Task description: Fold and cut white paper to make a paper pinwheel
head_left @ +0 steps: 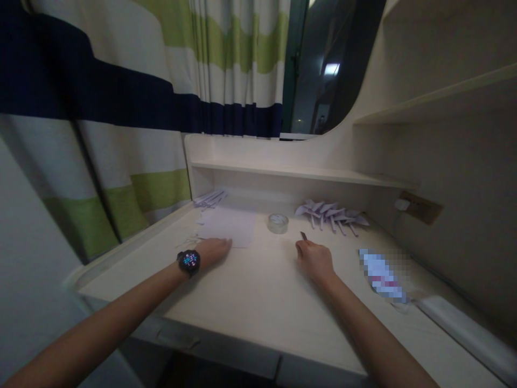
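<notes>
My left hand [215,251], a dark smartwatch [189,261] on its wrist, rests at the near edge of a sheet of white paper [234,223]. Its fingers are stretched out over the paper's lower edge. To the right, just above the desk, my right hand [317,261] is closed around what looks like a utility knife [303,236]. Only a short dark flat tip shows past the fingers; the handle is hidden in the fist. Between the hands, farther back, a roll of clear tape [278,223] lies on the desk.
Folded paper pinwheels [331,213] stand in a row at the back right. Rolled paper sticks [210,199] lie at the back left, with thin paper scraps [189,241] nearer. A blurred-out packet [382,276] lies on the right. A low shelf [299,172] spans the back.
</notes>
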`<state>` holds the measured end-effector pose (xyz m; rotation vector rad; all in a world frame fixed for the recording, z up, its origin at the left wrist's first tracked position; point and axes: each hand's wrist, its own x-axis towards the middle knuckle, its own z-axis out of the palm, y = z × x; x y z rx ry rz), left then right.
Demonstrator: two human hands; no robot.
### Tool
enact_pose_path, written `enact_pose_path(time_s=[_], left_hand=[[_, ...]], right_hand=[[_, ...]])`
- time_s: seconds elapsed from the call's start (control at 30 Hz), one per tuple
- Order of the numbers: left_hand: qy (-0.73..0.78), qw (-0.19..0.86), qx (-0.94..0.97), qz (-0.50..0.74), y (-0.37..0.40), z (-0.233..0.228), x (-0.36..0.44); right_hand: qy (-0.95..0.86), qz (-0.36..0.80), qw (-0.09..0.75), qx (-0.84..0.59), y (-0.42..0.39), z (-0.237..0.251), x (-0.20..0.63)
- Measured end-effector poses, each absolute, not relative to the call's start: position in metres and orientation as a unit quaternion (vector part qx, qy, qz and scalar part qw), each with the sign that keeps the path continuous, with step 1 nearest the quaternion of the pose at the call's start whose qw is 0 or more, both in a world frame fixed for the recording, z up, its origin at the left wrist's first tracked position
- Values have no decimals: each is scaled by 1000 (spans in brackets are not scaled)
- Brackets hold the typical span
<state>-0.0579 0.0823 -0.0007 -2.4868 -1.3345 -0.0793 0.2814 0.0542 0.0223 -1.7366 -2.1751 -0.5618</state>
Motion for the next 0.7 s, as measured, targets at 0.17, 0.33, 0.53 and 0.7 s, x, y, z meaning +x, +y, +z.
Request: enact_pose_path(time_s=[0.17,0.33,0.53,0.7], left_hand=[[-467,175,-867,10,74,5,-49],[-509,194,-838,-41,56,20,-33],[-412,79,-880,-222,29,51,-14],[-341,-133,-858,-361,12,87,1]], right_hand=[[-762,-182,152,-602,55,21,282],[-761,-147,165,-609,58,16,283],[-794,29,354,-493,64,17,283],[-807,277,404,-330,59,35,288]])
